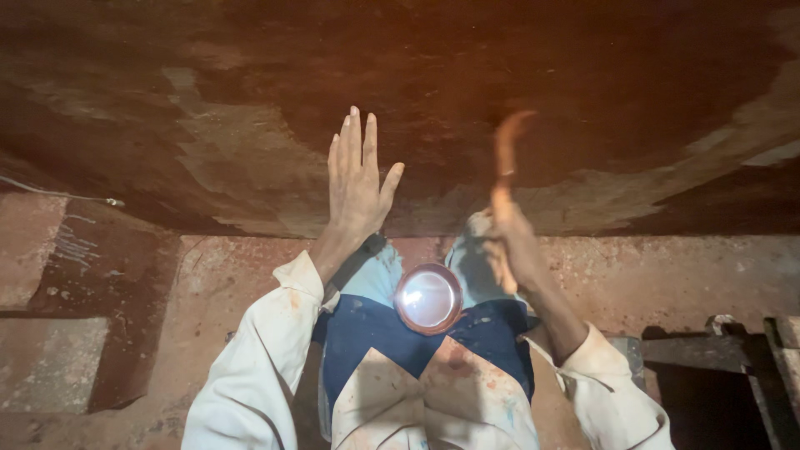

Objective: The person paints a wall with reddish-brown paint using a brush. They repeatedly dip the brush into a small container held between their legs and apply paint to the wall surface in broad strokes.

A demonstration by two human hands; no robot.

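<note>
Rusty curved metal surface (467,92) fills the top half of my view, red-brown with paler scraped patches, arching over a dusty reddish floor (667,275). My left hand (357,185) is open and flat, fingers together and pointing up, palm pressed against that surface near its lower edge. My right hand (510,242) is blurred by motion; it looks closed around a thin curved tool (505,146), orange-brown in this light, whose tip lies against or just before the rusty metal, I cannot tell which. What kind of tool it is, I cannot tell through the blur.

Round lit lamp (428,297) with a reddish rim sits in my lap between both forearms, glowing white, on dark blue trousers (375,333). White stained sleeves (258,358) cover both arms.

Pale concrete slabs (46,362) lie at the left. Dark wooden planks (733,350) lie at lower right beside a black gap.
</note>
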